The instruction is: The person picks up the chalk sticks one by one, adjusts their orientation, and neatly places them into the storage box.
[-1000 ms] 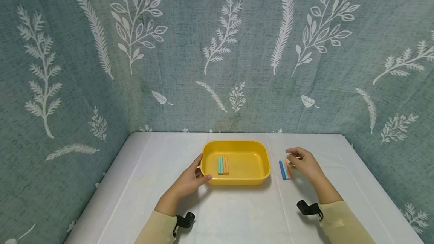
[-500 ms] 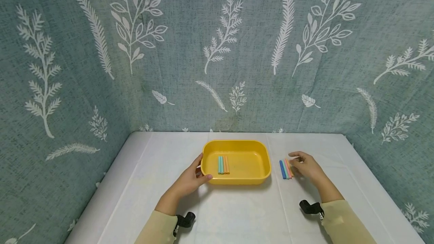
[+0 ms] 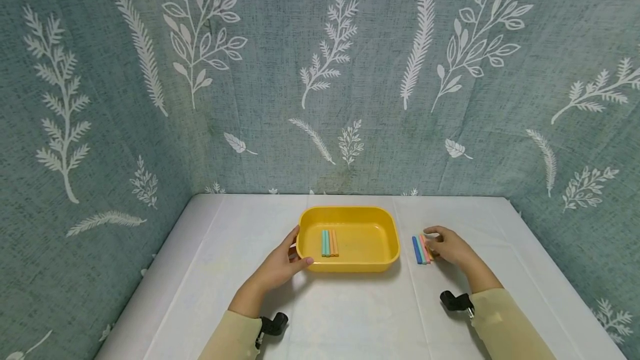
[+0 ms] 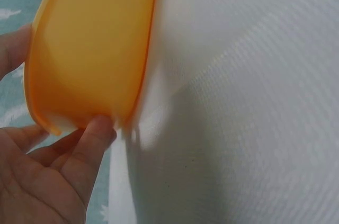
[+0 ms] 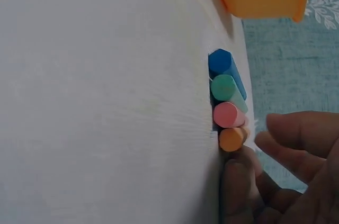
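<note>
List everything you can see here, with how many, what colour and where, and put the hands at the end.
Tray: one, yellow, middle of the table.
Sticks in the tray: three side by side, teal, green and orange, left half of the tray floor.
Sticks on the table: four in a row, blue, green, pink and orange, just right of the tray.
Table: one, covered in white cloth.
Backdrop: grey-green fabric with white leaf prints, behind and at both sides.
Wrist cameras: two, black, one on each wrist.
Left hand: holds the tray's left end, thumb on the near wall.
Right hand: fingertips at the orange stick, the outermost of the row.
</note>
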Tool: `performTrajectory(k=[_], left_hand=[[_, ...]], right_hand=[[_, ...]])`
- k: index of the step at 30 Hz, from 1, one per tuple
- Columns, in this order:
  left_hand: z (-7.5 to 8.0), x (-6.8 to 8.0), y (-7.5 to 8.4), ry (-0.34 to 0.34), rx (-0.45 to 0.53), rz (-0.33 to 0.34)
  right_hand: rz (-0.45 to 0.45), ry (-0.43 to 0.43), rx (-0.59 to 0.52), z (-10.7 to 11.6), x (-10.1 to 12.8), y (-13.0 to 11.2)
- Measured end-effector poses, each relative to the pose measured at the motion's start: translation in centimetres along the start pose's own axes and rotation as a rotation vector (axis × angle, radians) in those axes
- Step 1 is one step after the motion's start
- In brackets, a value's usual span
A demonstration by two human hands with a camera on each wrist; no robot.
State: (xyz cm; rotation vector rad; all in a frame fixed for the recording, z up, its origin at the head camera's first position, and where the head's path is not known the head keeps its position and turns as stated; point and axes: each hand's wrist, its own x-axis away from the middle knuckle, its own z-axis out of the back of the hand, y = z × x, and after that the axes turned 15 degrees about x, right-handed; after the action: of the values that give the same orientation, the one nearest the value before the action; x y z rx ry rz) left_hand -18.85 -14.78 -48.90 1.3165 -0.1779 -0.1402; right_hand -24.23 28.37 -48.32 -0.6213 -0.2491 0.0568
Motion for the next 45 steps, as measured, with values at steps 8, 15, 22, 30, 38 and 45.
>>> performTrajectory(k=[8,15,22,30,38,45], left_hand=[[0.0,0.0,0.0,-0.002,0.004,-0.005],[0.0,0.0,0.0,-0.007,0.012,-0.006],[0.0,0.1,-0.1,-0.013,0.017,-0.009],[0.1,0.0,-0.3,-0.014,0.022,-0.014],[0.1,-0.1,-0.2,-0.012,0.024,-0.009],[0.1,-0.1,-0.3,-0.01,0.022,-0.008]], right_hand=[[0.043,-0.147,0.082,1.1,-0.4,-0.5],[0.045,-0.214,0.043,1.3,-1.0,-0.1],[0.029,-0.182,0.03,1.1,-1.1,0.2],[0.011,-0.143,-0.063,0.7,-0.7,0.2],[-0.023,-0.111,-0.162,1.0,0.2,-0.2],[-0.009,-0.083,-0.211,1.5,0.8,-0.7]])
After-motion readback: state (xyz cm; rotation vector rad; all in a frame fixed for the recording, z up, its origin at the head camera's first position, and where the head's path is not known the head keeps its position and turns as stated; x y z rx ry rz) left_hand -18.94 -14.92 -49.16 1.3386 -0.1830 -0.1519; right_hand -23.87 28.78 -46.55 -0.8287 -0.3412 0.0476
